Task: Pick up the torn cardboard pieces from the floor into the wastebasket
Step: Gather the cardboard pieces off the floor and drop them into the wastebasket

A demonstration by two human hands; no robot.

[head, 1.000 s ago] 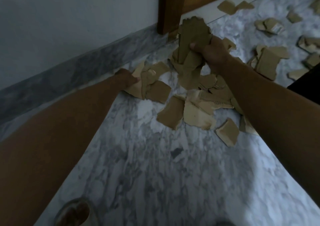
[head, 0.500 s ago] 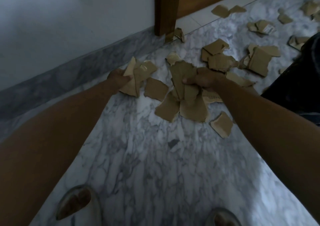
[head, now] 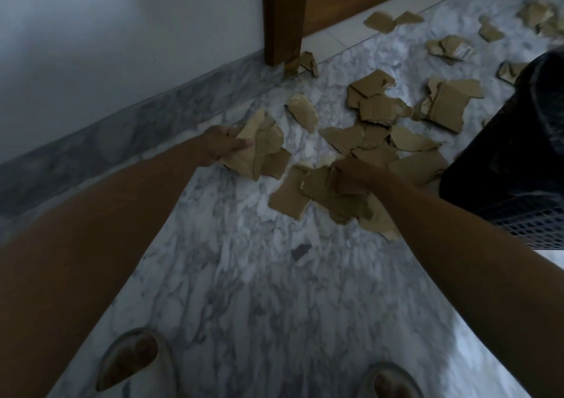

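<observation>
The marble floor (head: 250, 275) took up most of what I saw, and the dark mesh wastebasket (head: 518, 166) stood just to the right of my right fingers, its rim out of view, so I judged a blind tip toward it could spill over the side. The torn cardboard pieces (head: 378, 111) lay scattered beyond both sets of fingers, running on toward the wooden door frame (head: 283, 16), and some sat overlapped, so a hasty sweep could have pushed them farther off instead of gathering them. My left hand (head: 219, 147) had its fingers curled round a loose bundle of pieces (head: 259, 150), which fanned out past the fingertips; the outer ones looked barely pinched and likely to slide free on the lift. My right hand (head: 354, 175) was clenched on a thick wad (head: 332, 196) low against the floor, with flat pieces trapped beneath it that could drag along or drop halfway to the basket.
</observation>
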